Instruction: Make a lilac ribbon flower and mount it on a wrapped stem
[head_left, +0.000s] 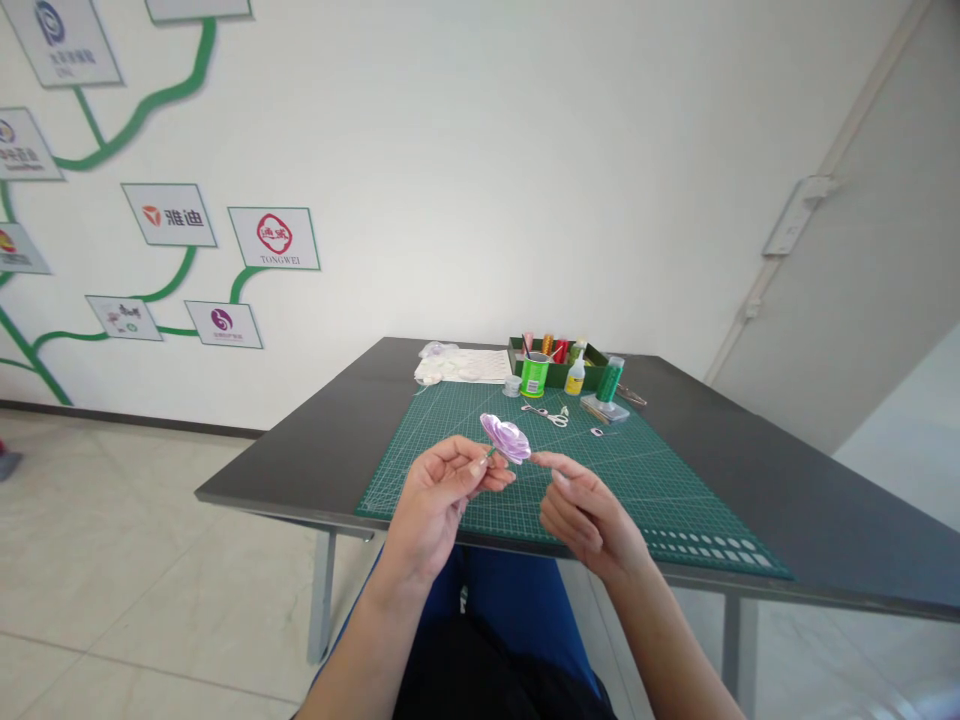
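Note:
A pale purple artificial flower is held over the front part of the green cutting mat. My left hand pinches its short green stem between thumb and fingertips, and the bloom tilts to the right. My right hand stretches its index finger to the right edge of the petals, at or very near contact. The other fingers of that hand are loosely curled, and I see nothing held in them. Beyond the hands, white-handled scissors lie on the mat.
At the back stand a green tin, a glue bottle, a dark green box with spools, and a green spool. White sheet material lies at back left. The black table meets a white wall.

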